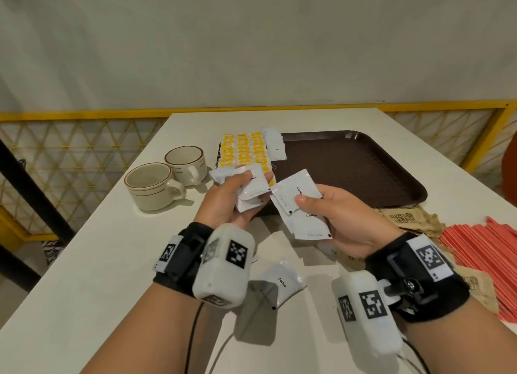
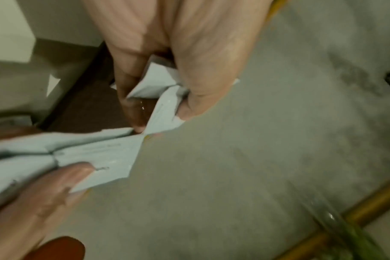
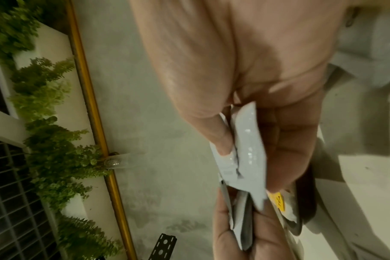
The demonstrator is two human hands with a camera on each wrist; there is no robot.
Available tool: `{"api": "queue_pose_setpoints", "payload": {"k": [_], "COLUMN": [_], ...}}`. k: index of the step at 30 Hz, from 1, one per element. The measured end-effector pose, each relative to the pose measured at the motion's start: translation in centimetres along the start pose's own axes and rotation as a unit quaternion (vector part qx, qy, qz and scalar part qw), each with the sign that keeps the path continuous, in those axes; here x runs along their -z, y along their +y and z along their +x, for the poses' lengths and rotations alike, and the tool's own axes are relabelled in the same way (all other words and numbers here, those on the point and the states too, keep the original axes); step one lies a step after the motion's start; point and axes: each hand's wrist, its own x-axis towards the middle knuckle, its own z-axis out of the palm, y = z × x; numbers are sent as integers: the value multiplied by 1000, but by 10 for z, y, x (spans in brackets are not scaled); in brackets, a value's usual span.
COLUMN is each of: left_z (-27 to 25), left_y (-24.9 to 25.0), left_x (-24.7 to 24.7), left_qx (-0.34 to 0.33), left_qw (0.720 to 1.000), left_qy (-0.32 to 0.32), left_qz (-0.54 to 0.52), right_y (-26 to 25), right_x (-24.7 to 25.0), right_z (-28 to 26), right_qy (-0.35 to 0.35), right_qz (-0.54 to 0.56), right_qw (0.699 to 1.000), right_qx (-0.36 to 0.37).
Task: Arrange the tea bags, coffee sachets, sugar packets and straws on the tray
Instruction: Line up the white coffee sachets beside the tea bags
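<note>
Left hand (image 1: 229,197): grips a bunch of white coffee sachets (image 1: 249,187).
Right hand (image 1: 340,219): pinches a second fan of sachets under the thumb.
Step in hand: sorting coffee sachets above the bench (image 1: 84,261).
Tray (image 1: 363,166): tea bags (image 1: 244,149) in rows at left, one coffee stack beside them.
Next move: likely squaring the sachets, then laying them beside that stack.
Pending: sugar packets (image 1: 405,219), straws (image 1: 481,250), loose sachet (image 1: 281,282).

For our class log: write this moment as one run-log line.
left hand: holds coffee sachets | right hand: holds coffee sachets | tray: tea bags arranged
</note>
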Motion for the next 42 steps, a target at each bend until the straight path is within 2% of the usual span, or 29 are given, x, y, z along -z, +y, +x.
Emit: {"api": "queue_pose_setpoints", "payload": {"k": [4, 9, 12, 14, 16, 19, 21, 24, 27, 31, 34, 36, 42], "left_z": [-3, -4, -3, -1, -4, -15, -17, -17, -10, -6, -5, -6, -14], "left_y": [2, 1, 1, 1, -1, -7, -11, -13, -9, -3, -3, -6, -22], "left_x": [-3, -3, -4, 0, 0, -4, -5, -7, -5, -4, -4, -5, -10], "left_qx": [31, 53, 42, 42, 59, 103, 92, 67, 48, 37, 14, 2, -19], "left_qw": [993, 996, 996, 999, 994, 954, 940, 950, 970, 998, 1000, 999, 982], "left_qy": [19, -8, 1, 7, -26, -105, -138, -140, -90, -37, -21, -35, -110], "left_qz": [-116, -76, -80, -25, 84, 261, 299, 271, 218, 40, -10, -3, 155], "right_y": [0, 0, 1, 1, 1, 3, 5, 4, 1, -1, -1, -1, 3], "right_x": [0, 2, 2, 2, 2, 1, 1, 2, 3, 4, 4, 4, -3], "right_z": [1, 1, 1, 1, 1, 0, 0, 1, 2, 3, 4, 4, 4], "right_qy": [19, 37, 41, 40, 32, 27, 38, 48, 39, 81, 120, 133, 116], "right_qz": [16, -23, -28, -33, -43, -90, -143, -128, -63, -22, 2, 0, 28], "right_qw": [1000, 998, 997, 997, 997, 994, 987, 989, 997, 995, 990, 988, 989], "right_qx": [12, 36, 52, 58, 57, 54, 62, 57, 27, 60, 74, 76, 84]}}
